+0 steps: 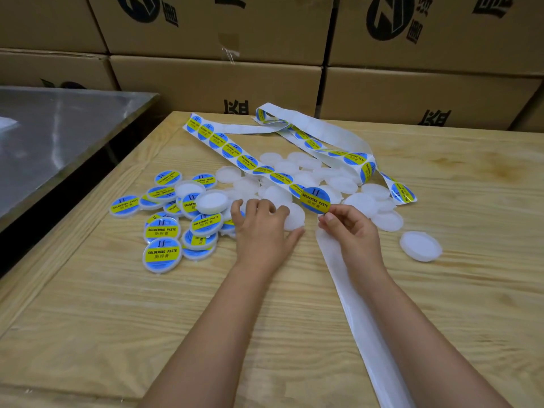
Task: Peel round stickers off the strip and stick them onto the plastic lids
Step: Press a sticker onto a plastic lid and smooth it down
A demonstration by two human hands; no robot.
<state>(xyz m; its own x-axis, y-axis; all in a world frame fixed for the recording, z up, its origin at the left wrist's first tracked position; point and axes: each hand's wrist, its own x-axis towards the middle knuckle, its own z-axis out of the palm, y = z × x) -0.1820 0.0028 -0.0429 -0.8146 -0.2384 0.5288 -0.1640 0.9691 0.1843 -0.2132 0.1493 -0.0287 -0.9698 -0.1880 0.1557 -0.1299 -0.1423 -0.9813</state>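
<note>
From the head camera I see my left hand (262, 228) curled round a blank lid (294, 217), thumb at its near edge and fingers over the far side, so that hand is gripping it. The right hand (350, 231) sits just beside it, with thumb and forefinger pinching the lower edge of a round sticker (315, 200). The sticker stands just above and left of that pinch, face toward me, nearly over the held lid but not on it. I cannot tell whether it is fully free of its backing.

The sticker strip (235, 151) runs away from the pinch, up and to the left, then loops back beyond both hands. The bare backing (353, 304) trails from under the right hand toward me, beneath the forearm.

The labelled lids (160, 254) lie heaped left of the left hand. The unlabelled lids (338, 184) are spread just beyond both hands, under the strip. One lone lid (421, 245) lies right of the right hand. Everything rests on a wooden table (117, 304).
</note>
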